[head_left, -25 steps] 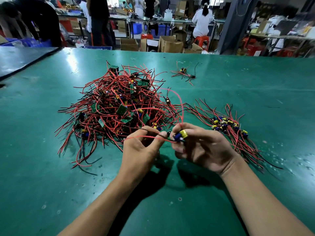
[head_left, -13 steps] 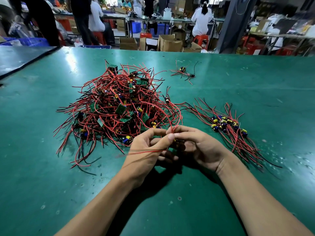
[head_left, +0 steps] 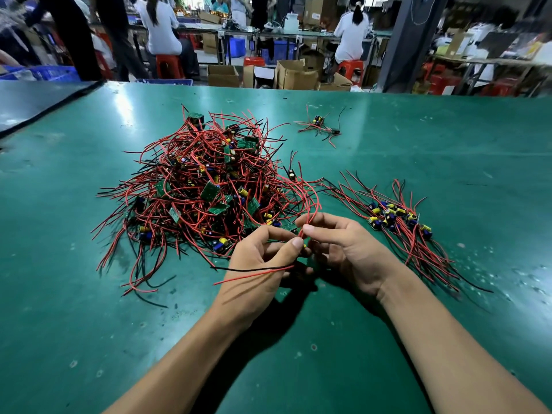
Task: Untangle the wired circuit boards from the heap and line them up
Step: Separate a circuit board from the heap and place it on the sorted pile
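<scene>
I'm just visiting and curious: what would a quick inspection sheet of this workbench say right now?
Surface: green table, glossy, with pale specks and scuffs towards the right.
Job's things: tangled heap of wired boards left of centre; sorted row laid out to its right.
Clutter: small stray bunch at the far side.
Hands: left hand pinches a red-and-black pair; right hand pinches a red loop that runs up to the heap.
Cables: only the boards' own red and black leads; nothing else seen.
Surroundings: cardboard boxes, red stools, seated people at benches beyond.
</scene>
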{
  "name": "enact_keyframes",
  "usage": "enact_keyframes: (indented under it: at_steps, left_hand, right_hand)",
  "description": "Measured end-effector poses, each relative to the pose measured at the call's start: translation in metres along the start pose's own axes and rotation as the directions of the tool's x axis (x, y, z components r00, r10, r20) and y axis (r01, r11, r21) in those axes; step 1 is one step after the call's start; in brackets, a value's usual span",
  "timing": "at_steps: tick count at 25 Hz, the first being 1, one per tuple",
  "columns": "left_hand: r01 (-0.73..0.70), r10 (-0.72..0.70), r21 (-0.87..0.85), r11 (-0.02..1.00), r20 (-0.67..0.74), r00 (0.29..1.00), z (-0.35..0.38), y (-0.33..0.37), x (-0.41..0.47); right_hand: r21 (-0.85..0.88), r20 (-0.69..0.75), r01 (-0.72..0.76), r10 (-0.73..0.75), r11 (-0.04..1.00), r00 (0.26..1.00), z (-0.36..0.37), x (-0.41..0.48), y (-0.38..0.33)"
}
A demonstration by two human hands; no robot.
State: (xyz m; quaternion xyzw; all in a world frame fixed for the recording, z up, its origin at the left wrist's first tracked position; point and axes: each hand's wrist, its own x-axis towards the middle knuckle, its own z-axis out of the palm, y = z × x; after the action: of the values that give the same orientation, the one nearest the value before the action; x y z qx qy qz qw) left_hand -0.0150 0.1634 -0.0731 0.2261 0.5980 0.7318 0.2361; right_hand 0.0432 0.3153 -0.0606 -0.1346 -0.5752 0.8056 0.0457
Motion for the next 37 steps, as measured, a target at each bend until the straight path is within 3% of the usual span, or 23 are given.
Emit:
enact_keyframes:
  at_steps: [4, 10, 14, 21, 23, 26, 29, 33, 37]
  left_hand:
    - [-0.059, 0.067, 0.113, 0.992, -0.067, 0.995, 0.001, -0.005, 0.001]
    - [-0.030, 0.023, 0.158, 0.987, 0.041, 0.999, 0.001, -0.008, 0.004]
    - [0.013, -0.017, 0.152, 0.988, 0.027, 0.999, 0.001, -0.004, 0.004]
    - [-0.033, 0.034, 0.128, 0.991, -0.006, 0.999, 0.002, 0.000, -0.001]
    - [-0.094, 0.105, 0.211, 0.973, -0.041, 0.994, 0.003, -0.001, -0.002]
    - [-0.228, 0.260, 0.441, 0.868, -0.013, 0.966, 0.004, -0.002, -0.008]
    - [-0.275, 0.302, 0.518, 0.810, 0.034, 0.953, 0.004, -0.004, -0.010]
    - [-0.288, 0.315, 0.486, 0.825, 0.028, 0.949, 0.004, -0.005, -0.007]
    - [-0.149, 0.138, 0.238, 0.960, 0.064, 0.988, 0.000, 0.000, -0.005]
  right_hand:
    - [-0.064, 0.017, 0.033, -0.032, 0.997, 0.999, -0.002, 0.001, -0.001]
    - [-0.026, 0.120, -0.006, 0.009, 1.000, 0.993, -0.005, -0.002, 0.000]
    - [-0.104, 0.090, -0.021, 0.030, 0.994, 0.996, -0.005, -0.002, 0.002]
    - [-0.030, 0.039, 0.068, -0.067, 0.997, 0.997, 0.000, 0.001, -0.001]
    - [-0.029, 0.028, 0.048, -0.047, 0.998, 0.998, 0.003, 0.001, -0.001]
    - [-0.003, 0.019, -0.008, 0.008, 1.000, 1.000, 0.004, -0.002, -0.002]
    - [0.050, 0.016, -0.050, 0.049, 0.997, 0.999, 0.002, -0.004, -0.003]
    - [0.006, 0.089, 0.027, -0.027, 1.000, 0.996, 0.003, -0.002, 0.002]
    - [0.034, 0.169, 0.027, -0.033, 0.999, 0.985, 0.000, -0.003, 0.004]
